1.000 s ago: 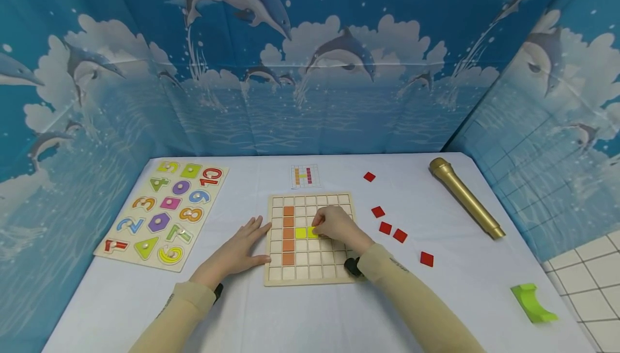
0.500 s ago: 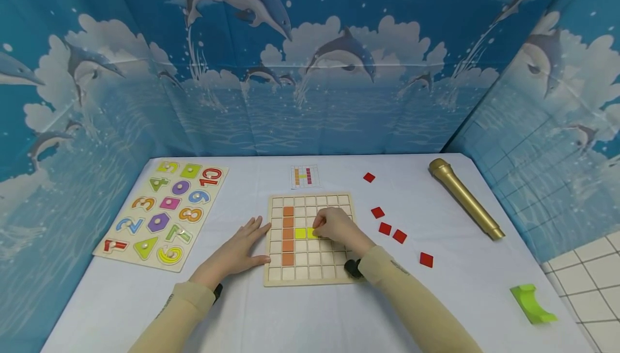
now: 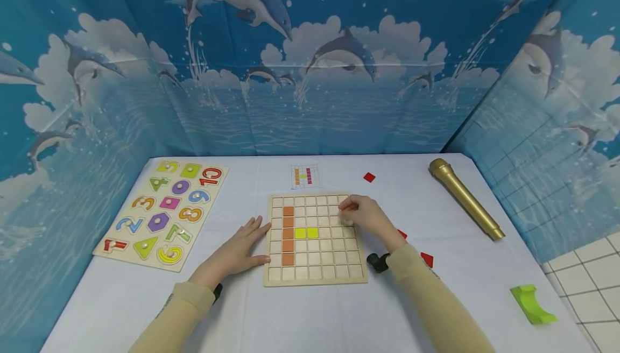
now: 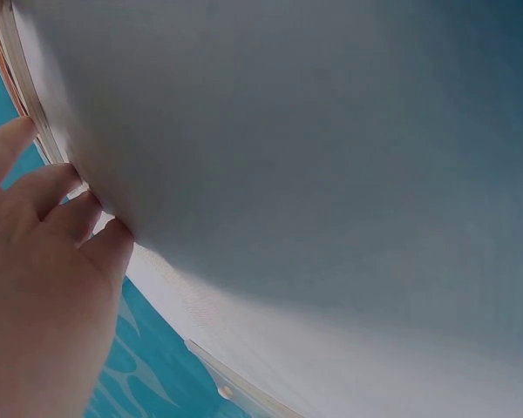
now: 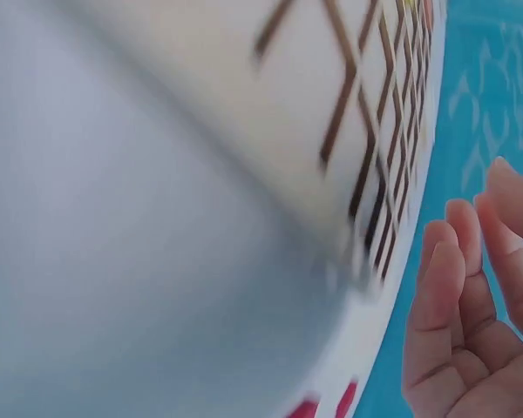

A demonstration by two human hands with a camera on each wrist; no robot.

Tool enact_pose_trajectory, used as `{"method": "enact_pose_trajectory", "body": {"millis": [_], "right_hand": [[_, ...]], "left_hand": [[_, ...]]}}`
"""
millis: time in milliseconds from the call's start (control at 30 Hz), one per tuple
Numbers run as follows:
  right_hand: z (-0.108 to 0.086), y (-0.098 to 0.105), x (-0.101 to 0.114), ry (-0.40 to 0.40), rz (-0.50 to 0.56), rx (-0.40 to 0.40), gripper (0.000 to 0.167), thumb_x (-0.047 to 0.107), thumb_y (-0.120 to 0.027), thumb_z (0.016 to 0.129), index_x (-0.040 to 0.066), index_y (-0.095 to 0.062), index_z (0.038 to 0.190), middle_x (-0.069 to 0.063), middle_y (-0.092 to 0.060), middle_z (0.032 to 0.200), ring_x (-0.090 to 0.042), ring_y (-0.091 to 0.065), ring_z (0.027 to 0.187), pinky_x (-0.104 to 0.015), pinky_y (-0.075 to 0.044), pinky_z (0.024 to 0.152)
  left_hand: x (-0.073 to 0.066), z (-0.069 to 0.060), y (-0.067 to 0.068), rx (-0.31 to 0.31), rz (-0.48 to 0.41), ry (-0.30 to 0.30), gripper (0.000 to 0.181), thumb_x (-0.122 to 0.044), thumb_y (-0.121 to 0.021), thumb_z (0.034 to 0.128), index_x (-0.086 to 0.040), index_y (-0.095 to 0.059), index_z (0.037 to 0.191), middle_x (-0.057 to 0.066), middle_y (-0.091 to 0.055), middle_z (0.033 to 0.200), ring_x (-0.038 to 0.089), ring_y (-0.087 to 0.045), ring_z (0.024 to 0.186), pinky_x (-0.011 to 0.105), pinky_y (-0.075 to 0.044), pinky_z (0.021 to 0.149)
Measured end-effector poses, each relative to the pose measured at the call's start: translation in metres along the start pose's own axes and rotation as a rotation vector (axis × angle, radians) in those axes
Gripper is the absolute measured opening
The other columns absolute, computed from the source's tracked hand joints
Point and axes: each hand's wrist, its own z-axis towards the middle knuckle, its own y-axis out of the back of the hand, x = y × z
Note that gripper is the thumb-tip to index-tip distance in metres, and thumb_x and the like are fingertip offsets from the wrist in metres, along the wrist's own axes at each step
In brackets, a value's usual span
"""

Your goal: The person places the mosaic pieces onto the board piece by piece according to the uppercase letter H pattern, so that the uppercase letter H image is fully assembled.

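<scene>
A wooden grid board [image 3: 315,283] lies mid-table; one of its columns holds several orange tiles [image 3: 288,245], and two yellow tiles [image 3: 307,233] sit side by side to their right. The left hand [image 3: 239,251] rests with spread, straight fingers against the board's left edge; in the left wrist view the same hand [image 4: 48,261] touches that edge. Above the board's right edge is the right hand [image 3: 365,216], and in the right wrist view the right hand [image 5: 479,305] has loosely bent fingers, with nothing visible between them.
Red tiles [image 3: 369,177] lie right of the board, some partly behind the right arm. A pattern card [image 3: 305,176] lies beyond the board. At left is a number puzzle [image 3: 160,218]; at right are a gold microphone [image 3: 466,198] and a green curved block [image 3: 533,304].
The right hand has left the second yellow tile, which now shows fully in the grid, and has moved right to the board's edge. The left hand has stayed still.
</scene>
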Motion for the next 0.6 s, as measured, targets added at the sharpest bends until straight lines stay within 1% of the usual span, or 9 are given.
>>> {"method": "enact_pose_trajectory", "body": {"millis": [100,233,333,467,600], "right_hand": [[-0.001,0.015,-0.01,-0.023,0.001,-0.03,0.025,0.02,-0.065,0.094,0.006,-0.067,0.114,-0.01,-0.068,0.106,-0.022,-0.06,0.094,-0.03,-0.05,0.076],[0.0,0.034,-0.023,-0.071,0.019,-0.058,0.03,0.022,-0.064,0.095,0.005,-0.065,0.12,-0.015,-0.066,0.112,-0.026,-0.061,0.092,-0.029,-0.052,0.075],[0.0,0.045,-0.033,-0.116,0.039,-0.076,0.034,0.024,-0.064,0.095,0.005,-0.063,0.123,-0.016,-0.065,0.116,-0.027,-0.06,0.096,-0.03,-0.052,0.078],[0.0,0.054,-0.043,-0.16,0.062,-0.1,0.036,0.026,-0.064,0.096,0.005,-0.061,0.125,-0.017,-0.063,0.121,-0.028,-0.057,0.105,-0.034,-0.051,0.086],[-0.001,0.057,-0.048,-0.181,0.076,-0.118,0.038,0.025,-0.065,0.095,0.004,-0.059,0.125,-0.019,-0.061,0.121,-0.03,-0.056,0.107,-0.037,-0.052,0.089]], "left_hand": [[0.001,0.0,0.0,0.001,0.002,0.003,0.085,-0.046,-0.075,0.0832,-0.017,-0.037,0.153,0.012,-0.021,0.164,0.033,-0.015,0.153,0.05,-0.022,0.124],[0.001,0.0,-0.001,0.0,0.003,0.007,0.085,-0.047,-0.075,0.0828,-0.017,-0.037,0.153,0.012,-0.021,0.164,0.033,-0.015,0.153,0.051,-0.023,0.124],[0.001,0.0,-0.001,-0.001,0.0,0.006,0.085,-0.046,-0.075,0.083,-0.017,-0.037,0.153,0.012,-0.021,0.164,0.033,-0.015,0.153,0.051,-0.023,0.124],[0.001,0.0,-0.001,-0.002,-0.005,0.001,0.085,-0.045,-0.075,0.0834,-0.017,-0.037,0.153,0.012,-0.021,0.164,0.033,-0.016,0.153,0.05,-0.022,0.124],[0.001,0.0,0.0,-0.001,-0.001,0.0,0.085,-0.046,-0.075,0.0835,-0.017,-0.036,0.153,0.012,-0.021,0.164,0.033,-0.015,0.153,0.05,-0.022,0.124]]}}
